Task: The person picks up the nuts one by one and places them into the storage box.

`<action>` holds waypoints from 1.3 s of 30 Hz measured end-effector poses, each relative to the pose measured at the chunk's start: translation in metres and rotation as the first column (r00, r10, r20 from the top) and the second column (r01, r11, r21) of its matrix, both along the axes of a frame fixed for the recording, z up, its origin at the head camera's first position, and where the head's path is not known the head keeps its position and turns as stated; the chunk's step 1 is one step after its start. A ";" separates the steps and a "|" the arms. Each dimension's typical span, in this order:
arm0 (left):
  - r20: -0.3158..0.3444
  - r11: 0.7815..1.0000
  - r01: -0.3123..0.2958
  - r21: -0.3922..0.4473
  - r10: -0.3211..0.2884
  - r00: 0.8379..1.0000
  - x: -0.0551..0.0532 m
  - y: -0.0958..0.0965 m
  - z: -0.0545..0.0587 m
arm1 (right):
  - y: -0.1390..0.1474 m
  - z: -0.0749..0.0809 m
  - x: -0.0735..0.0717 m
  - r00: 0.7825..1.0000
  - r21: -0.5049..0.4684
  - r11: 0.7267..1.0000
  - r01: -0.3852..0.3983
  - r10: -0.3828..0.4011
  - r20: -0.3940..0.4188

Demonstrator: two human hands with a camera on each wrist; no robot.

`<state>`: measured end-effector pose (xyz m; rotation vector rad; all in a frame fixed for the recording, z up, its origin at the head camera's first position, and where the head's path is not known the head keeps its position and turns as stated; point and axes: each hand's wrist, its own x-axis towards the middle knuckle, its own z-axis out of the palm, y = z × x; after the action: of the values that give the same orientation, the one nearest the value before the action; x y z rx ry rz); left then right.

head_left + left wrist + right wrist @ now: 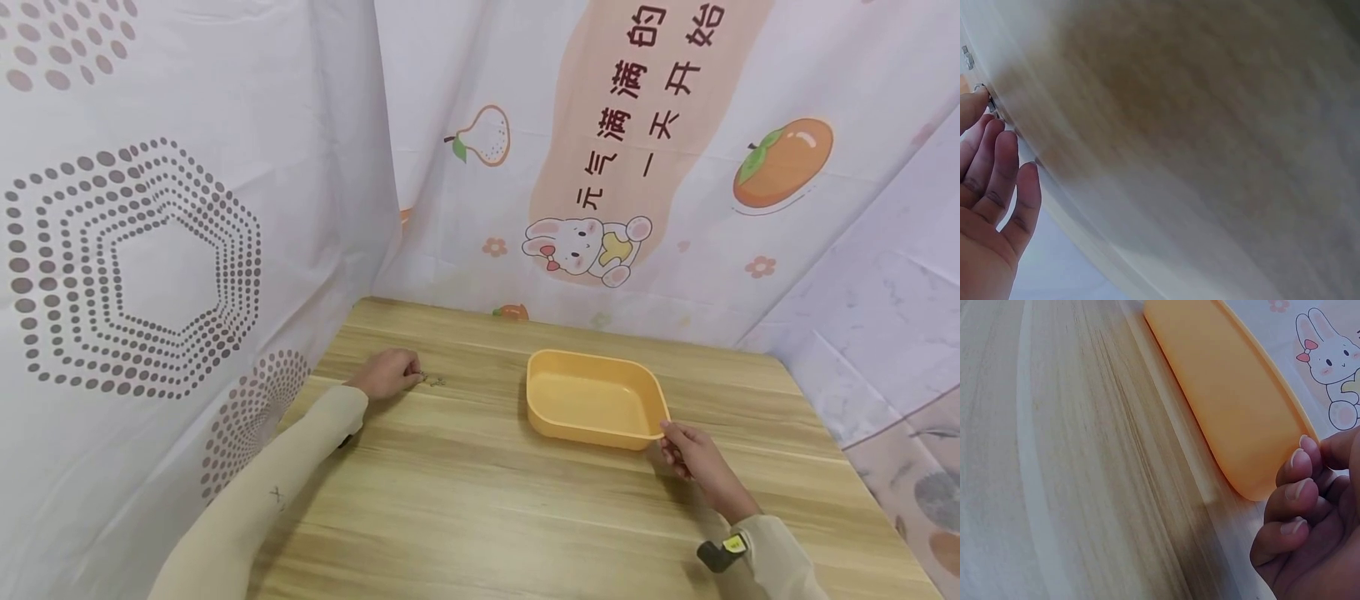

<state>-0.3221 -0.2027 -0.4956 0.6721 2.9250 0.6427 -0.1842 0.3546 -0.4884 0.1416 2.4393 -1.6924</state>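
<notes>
On the left of the table, my left hand (392, 372) has its thumb and forefinger together at a small silvery metal piece (992, 107). A second small metal piece (437, 382) lies just right of those fingertips; both are too small to show their kind. In the left wrist view the other fingers of the left hand (991, 194) are loosely bent. My right hand (693, 458) pinches the rim of a yellow-orange plastic bin (592, 400) at its near right corner. The right wrist view shows the thumb above that rim and the fingers curled below it.
The wood-grain table (480, 508) stretches between both arms to its back edge. A printed curtain (675, 250) hangs right behind it, and a dotted white curtain (172, 283) closes the left side. Another pale curtain (885, 292) hangs at the right.
</notes>
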 end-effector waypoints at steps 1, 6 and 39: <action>-0.004 1.000 0.001 0.001 -0.001 1.000 0.000 0.000 0.000 | 0.000 0.000 0.000 1.000 0.000 1.000 0.001 -0.001 -0.001; -0.008 1.000 0.007 0.006 -0.007 1.000 -0.003 0.000 0.000 | 0.000 0.001 -0.001 1.000 0.001 1.000 -0.005 0.005 -0.002; -0.005 0.997 0.067 -0.045 -0.067 0.998 0.002 -0.001 0.005 | 0.000 0.003 0.001 1.000 -0.001 1.000 -0.021 0.021 -0.003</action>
<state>-0.3205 -0.2038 -0.4909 0.7652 2.8987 0.5682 -0.1836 0.3543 -0.4855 0.1125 2.4340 -1.6860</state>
